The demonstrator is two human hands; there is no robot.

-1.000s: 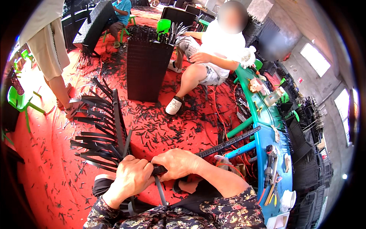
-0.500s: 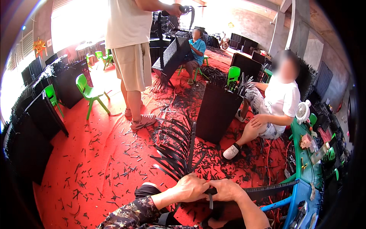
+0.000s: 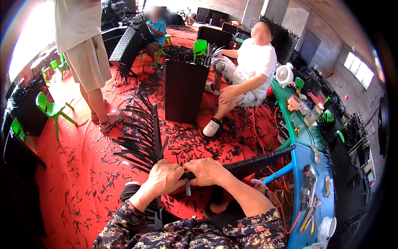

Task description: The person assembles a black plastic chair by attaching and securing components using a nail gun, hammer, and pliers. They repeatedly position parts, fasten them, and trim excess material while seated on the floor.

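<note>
My left hand (image 3: 164,176) and my right hand (image 3: 206,171) meet at the corner of a black woven panel (image 3: 259,161), thumbs close together. Both are closed, pinching a flat black strip (image 3: 188,187) whose grey-looking end hangs down between them. From beside my left hand, many loose strips (image 3: 134,147) fan out to the left along an upright black edge (image 3: 156,124). On the right the panel's edge runs past my right wrist toward the blue table. Part of the panel below my hands is hidden by them and by my arms.
A blue table (image 3: 295,232) at right holds a power tool (image 3: 308,184) and pliers (image 3: 313,216). The adjoining green table (image 3: 286,99) carries a white fan (image 3: 284,74). A seated person (image 3: 257,62) has a tall black woven box (image 3: 186,91). Strip scraps litter the red floor (image 3: 83,166).
My view has turned right and tilted, so the surroundings sit farther left and more of the blue table shows. Both hands stay together at the same corner.
</note>
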